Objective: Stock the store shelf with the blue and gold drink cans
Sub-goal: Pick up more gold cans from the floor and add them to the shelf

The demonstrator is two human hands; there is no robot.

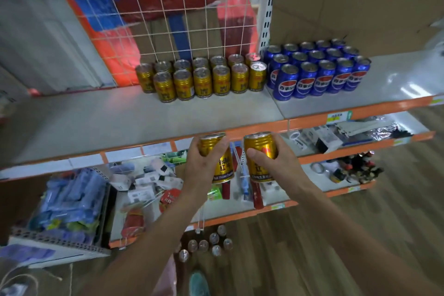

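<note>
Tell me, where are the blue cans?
In the head view, the blue cans stand on the upper shelf, right of centre, packed in rows just right of the gold cans.

Leaving the shelf [120,122] bare in front of the gold cans [204,79] and all along the left. Crowding the back right with blue cans [319,72], just beside the gold. Closing off the rear with a wire grid [180,24].

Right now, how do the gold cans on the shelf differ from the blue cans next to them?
The gold cans are shorter than the blue cans. The gold cans stand two rows deep, the blue cans three. The gold cans sit left, the blue cans right. Both groups stand upright on the same shelf.
</note>
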